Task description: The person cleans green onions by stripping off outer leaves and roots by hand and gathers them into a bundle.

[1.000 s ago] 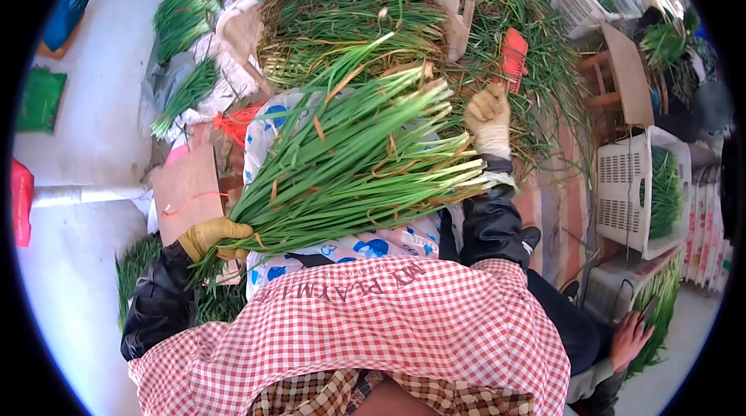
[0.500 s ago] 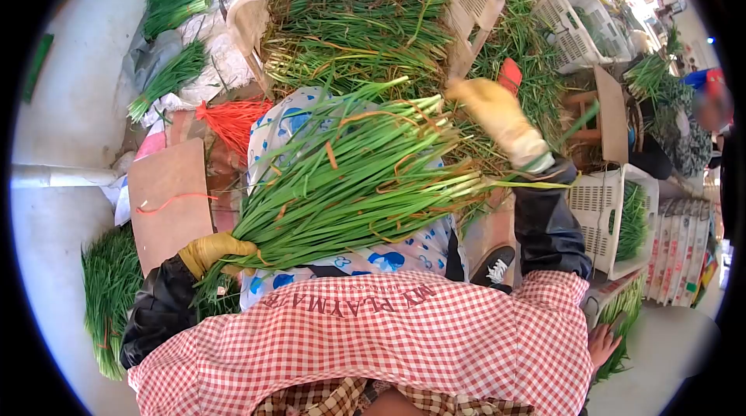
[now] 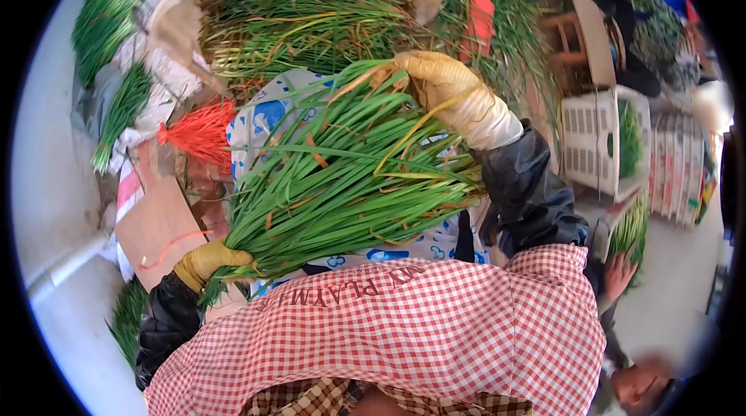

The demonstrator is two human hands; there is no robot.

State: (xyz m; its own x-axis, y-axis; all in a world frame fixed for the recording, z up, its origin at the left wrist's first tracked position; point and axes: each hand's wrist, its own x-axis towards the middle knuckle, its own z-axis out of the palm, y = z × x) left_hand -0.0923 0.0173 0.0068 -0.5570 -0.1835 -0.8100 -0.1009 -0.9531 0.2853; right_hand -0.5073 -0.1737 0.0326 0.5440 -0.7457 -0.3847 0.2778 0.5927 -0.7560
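A large bunch of long green stalks [image 3: 334, 183] lies fanned out over a blue-and-white patterned cover [image 3: 268, 114] on my lap. My left hand [image 3: 214, 260], in a yellowish glove, is wrapped round the leafy end of the bunch at the lower left. At the upper right of the same bunch is my gloved right hand [image 3: 439, 78], its fingers bent down onto the stalks by a few brownish leaves. Its fingertips are partly hidden, so what they pinch is unclear.
A white crate [image 3: 177, 23] of loose stalks stands ahead, beside a red-orange object [image 3: 479, 19]. Red ties [image 3: 203, 132] and cardboard [image 3: 159, 221] lie left. Another crate [image 3: 590, 140] stands right. A co-worker's hand [image 3: 619, 276] is near stalks at lower right.
My right hand has moved left and down from beyond the stalk ends onto the bunch. My left hand keeps its hold. The view has shifted, and a co-worker's head now shows at lower right.
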